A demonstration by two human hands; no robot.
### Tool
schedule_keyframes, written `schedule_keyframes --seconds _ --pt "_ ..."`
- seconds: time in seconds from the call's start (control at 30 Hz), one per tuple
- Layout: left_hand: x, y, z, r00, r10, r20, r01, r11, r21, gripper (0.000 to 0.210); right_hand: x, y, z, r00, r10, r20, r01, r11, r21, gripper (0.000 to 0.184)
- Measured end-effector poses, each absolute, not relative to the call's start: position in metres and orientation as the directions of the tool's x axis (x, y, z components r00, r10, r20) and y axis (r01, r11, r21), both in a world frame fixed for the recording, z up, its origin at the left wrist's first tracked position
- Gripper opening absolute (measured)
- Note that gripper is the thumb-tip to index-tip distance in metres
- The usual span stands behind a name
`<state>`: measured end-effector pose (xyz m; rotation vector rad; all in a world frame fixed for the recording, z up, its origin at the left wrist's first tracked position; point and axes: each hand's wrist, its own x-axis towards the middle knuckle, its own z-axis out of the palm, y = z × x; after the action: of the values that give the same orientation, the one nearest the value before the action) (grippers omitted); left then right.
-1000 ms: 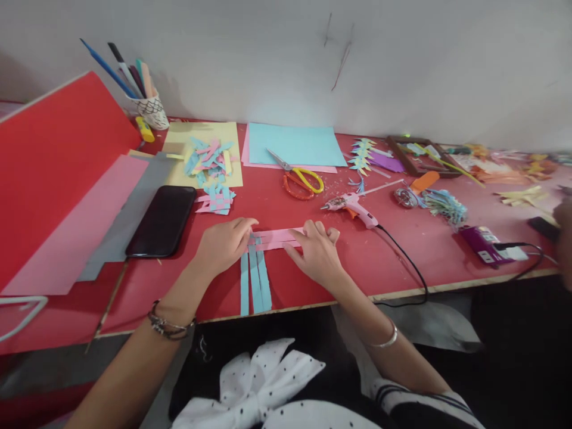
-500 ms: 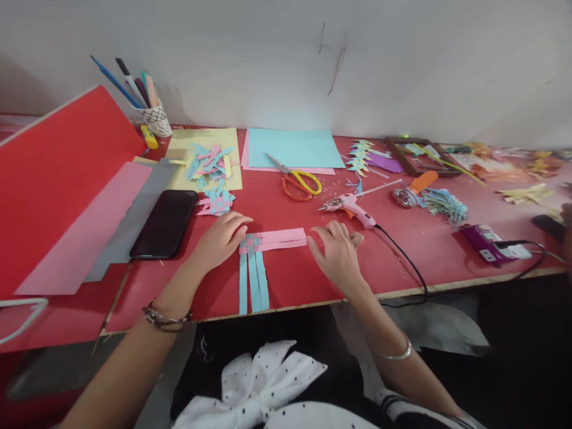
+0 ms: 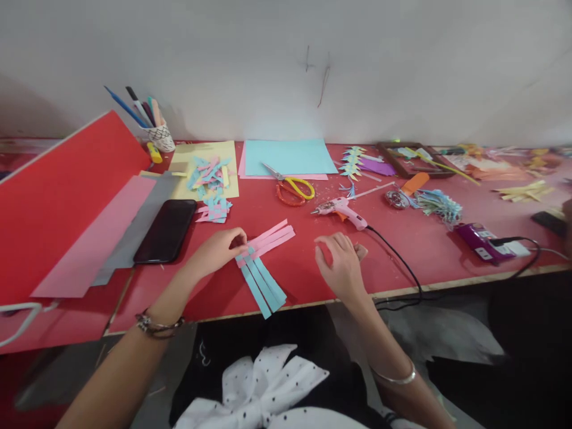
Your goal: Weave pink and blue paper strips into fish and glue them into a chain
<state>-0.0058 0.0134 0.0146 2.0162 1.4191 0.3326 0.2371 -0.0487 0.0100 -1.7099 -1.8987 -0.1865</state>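
Note:
Woven paper strips (image 3: 263,277), pink and blue, lie on the red table at my front. Their checkered corner is at the upper left; pink tails point up and right, blue tails down towards the table edge. My left hand (image 3: 226,244) pinches that corner between thumb and fingers. To the right of the strips, my right hand (image 3: 342,262) hovers over the table, thumb and fingers curved but apart, holding nothing that I can see. A pink glue gun (image 3: 344,210) lies just beyond it. Behind the strips are scissors (image 3: 292,186) with yellow and orange handles.
A black phone (image 3: 165,231) lies left of my left hand. Cut paper pieces (image 3: 210,176) rest on a yellow sheet, beside blue paper (image 3: 290,156). At right stands a purple power socket box (image 3: 480,241); the glue gun's black cable (image 3: 402,256) runs over the table edge.
The woven strips have turned, their pink tails now slanting upward and blue tails swinging right. My left hand has closed on the corner. My right hand has come away from the pink ends.

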Motion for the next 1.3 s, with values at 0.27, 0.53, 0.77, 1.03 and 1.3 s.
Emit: schedule_keyframes --seconds 0.27,0.53,0.77,1.03,1.3 --pt "-0.006 0.024 0.036 0.341 0.925 -0.170 0.673 -0.114 0.730 0.031 0.235 -0.050 0.013 0.000 0.860 0.510 0.907 0.215 -0.363 0.016" --pt "0.005 0.021 0.076 0.353 0.933 0.074 0.739 -0.326 0.589 0.015 0.231 -0.049 0.018 0.027 0.834 0.551 0.872 0.249 -0.421 0.015" --pt "0.025 -0.004 0.108 0.479 0.813 0.330 0.738 -0.577 0.350 0.015 0.209 -0.029 0.061 -0.182 0.694 0.696 0.870 0.444 -0.215 0.022" --pt "0.023 -0.012 0.110 0.516 0.766 0.383 0.664 -0.640 0.387 0.017 0.197 -0.022 0.081 -0.293 0.736 0.611 0.799 0.539 -0.267 0.015" --pt "0.019 -0.010 0.108 0.502 0.778 0.377 0.668 -0.626 0.403 0.020 0.198 -0.020 0.090 -0.354 0.738 0.575 0.774 0.576 -0.263 0.016"
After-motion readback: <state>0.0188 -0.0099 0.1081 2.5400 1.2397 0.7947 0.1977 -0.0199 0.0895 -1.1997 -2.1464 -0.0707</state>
